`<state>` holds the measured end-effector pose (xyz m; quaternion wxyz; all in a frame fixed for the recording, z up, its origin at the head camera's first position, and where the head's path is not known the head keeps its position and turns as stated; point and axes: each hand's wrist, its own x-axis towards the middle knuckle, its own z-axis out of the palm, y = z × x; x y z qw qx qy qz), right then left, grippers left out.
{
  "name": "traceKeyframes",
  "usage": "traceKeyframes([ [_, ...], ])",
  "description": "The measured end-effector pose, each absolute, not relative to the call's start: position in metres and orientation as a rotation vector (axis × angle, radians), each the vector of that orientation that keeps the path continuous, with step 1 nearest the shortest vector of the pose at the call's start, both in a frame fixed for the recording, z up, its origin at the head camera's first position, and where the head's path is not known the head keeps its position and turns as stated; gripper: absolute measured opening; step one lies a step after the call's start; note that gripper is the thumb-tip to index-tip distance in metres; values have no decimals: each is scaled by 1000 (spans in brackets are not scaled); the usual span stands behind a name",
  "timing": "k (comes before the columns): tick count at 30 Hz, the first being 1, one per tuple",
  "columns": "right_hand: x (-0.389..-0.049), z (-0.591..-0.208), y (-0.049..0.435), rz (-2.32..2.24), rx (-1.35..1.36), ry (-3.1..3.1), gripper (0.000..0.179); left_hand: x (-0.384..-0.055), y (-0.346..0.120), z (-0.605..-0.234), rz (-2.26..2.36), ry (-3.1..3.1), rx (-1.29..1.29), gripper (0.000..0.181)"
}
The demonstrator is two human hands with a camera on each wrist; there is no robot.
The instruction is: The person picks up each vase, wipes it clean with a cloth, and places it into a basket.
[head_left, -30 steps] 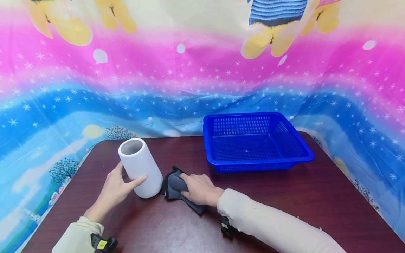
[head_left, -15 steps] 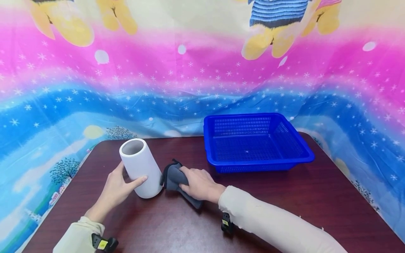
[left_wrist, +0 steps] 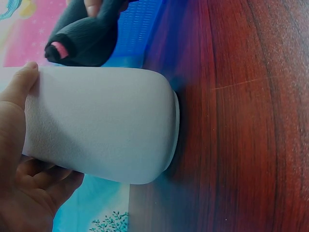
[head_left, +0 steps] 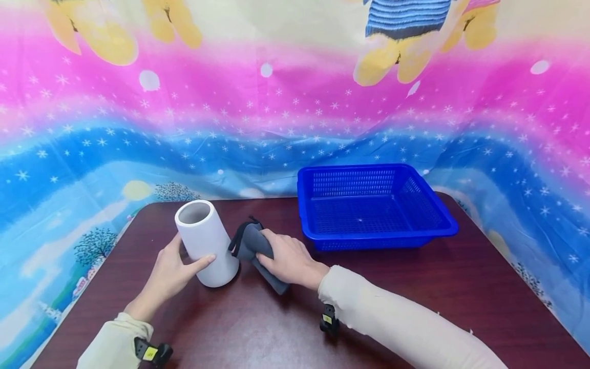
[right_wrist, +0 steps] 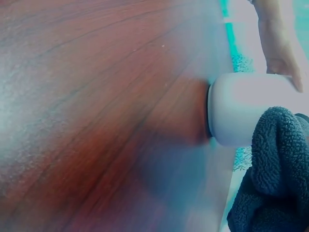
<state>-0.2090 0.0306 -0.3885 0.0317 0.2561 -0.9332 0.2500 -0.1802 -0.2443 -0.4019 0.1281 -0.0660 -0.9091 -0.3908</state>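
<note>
A white cylindrical vase (head_left: 209, 251) with a wide round mouth stands on the table at centre left. My left hand (head_left: 168, 271) grips it from the left, thumb across the front and fingers behind. In my right hand (head_left: 291, 259) is a bunched dark grey cloth (head_left: 258, 243) with black edging, held just right of the vase and raised off the table at its upper part. Fluffy terry-like texture shows on the cloth (right_wrist: 277, 169) in the right wrist view. A small pink patch sits by its black edge in the left wrist view.
A blue plastic basket (head_left: 375, 238) with perforated sides stands at the back right of the dark red-brown wooden table (head_left: 239, 328). Behind the table hangs a patterned curtain (head_left: 258, 113).
My right hand has lifted the cloth up and slightly back, with its lower end drawn closer to the hand. My left hand and the vase have stayed in place.
</note>
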Motion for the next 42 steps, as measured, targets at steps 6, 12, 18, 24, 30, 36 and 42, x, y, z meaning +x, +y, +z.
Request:
traceKeyframes([
  [6,-210,-383,29,845,779,-2837,43,-180,-244,-401,-1133,-2630,-200,77],
  [12,-209,-378,27,897,765,-2802,44,-179,-243,-399,-1143,-2637,-198,79],
  [18,-209,-373,23,959,767,-2751,46,-179,-243,-399,-1146,-2638,-195,79],
  [24,-208,-368,17,1005,785,-2720,48,-179,-243,-398,-1131,-2639,-197,78],
  [30,-205,-363,11,1034,813,-2682,52,-179,-243,-399,-1115,-2648,-199,79],
  [36,-204,-357,4,1052,848,-2629,54,-179,-243,-401,-1102,-2651,-210,79],
  [42,-204,-354,-3,1054,883,-2607,54,-180,-244,-403,-1094,-2646,-227,78],
])
